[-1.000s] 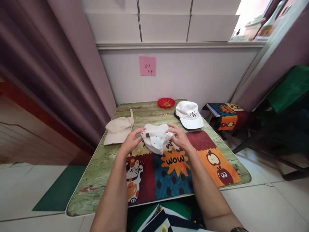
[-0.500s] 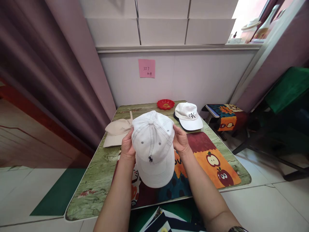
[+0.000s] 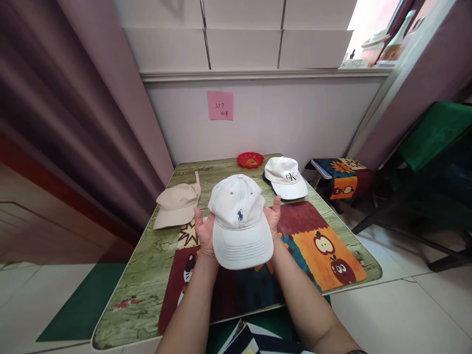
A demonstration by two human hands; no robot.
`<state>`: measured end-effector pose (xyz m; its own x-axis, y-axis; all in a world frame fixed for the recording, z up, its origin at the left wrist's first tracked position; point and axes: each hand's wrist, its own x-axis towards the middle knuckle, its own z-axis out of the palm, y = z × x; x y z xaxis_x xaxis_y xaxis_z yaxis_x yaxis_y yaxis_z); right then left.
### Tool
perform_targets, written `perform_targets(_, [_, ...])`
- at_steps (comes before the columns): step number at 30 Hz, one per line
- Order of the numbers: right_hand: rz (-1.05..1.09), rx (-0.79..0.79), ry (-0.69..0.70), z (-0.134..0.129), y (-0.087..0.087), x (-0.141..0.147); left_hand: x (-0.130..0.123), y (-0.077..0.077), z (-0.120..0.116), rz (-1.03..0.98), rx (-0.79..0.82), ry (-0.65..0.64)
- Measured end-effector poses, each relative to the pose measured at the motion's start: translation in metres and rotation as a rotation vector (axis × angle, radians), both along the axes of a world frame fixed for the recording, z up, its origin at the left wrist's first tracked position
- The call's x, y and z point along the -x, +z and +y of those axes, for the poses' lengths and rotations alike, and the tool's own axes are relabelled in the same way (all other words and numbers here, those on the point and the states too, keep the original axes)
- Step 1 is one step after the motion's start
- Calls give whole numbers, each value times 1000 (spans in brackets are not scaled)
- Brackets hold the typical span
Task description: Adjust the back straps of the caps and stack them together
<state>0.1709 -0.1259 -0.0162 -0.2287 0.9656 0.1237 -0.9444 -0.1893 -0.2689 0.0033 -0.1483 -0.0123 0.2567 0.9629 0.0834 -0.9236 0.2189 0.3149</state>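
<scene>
Between my two hands is a white cap [image 3: 241,221] with a small dark horse-rider logo, its brim pointing down toward me. My left hand [image 3: 205,230] supports its left side, thumb up and the other fingers hidden beneath. On the cap's right side, my right hand [image 3: 273,216] holds it the same way, thumb raised. A beige cap [image 3: 177,204] lies on the table to the left. At the back right, a white cap with black letters [image 3: 286,178] rests on a dark cap, of which only an edge shows.
A red scalloped dish [image 3: 250,160] stands at the back of the green wood-patterned table [image 3: 136,280]. A colourful mat [image 3: 320,246] lies under my arms. Right of the table is a small stool with a patterned cover [image 3: 341,172]. A pink note [image 3: 220,105] hangs on the wall.
The held cap has tilted, so its front and brim now face me more. My hands have shifted from its sides to lower down, with the thumbs now raised.
</scene>
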Motion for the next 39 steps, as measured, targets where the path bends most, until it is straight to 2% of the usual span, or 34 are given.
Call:
perform_targets(4, [-10,21,-34,1,-8,-1,-20,5,-7,25,-34,-59])
perform_targets(8, [-83,23,-24,-2,-9,-8,-27,5,-4,70,52,-53])
perform_targets(11, [-144,28,-25,1,-11,-13,-27,-2,3,107,120,-42])
perform_targets(15, [-193,44,-26,5,-23,-17,-27,-19,9,108,146,-35])
perform_targets(20, [-157,63,-66,9,-39,-16,-26,-40,10,91,155,-126])
perform_targets(23, [-158,73,-64,12,-46,-15,-29,-43,12,96,99,-172])
perform_targets(27, [-161,93,-45,16,-49,-15,-31,-35,25,98,68,-188])
perform_targets(31, [-160,113,26,16,-42,-12,-21,-31,47,64,136,-129])
perform_targets(37, [-171,152,226,4,-31,17,13,-46,63,128,149,82])
perform_targets(39, [-159,204,212,-6,-31,32,23,-50,66,139,127,140])
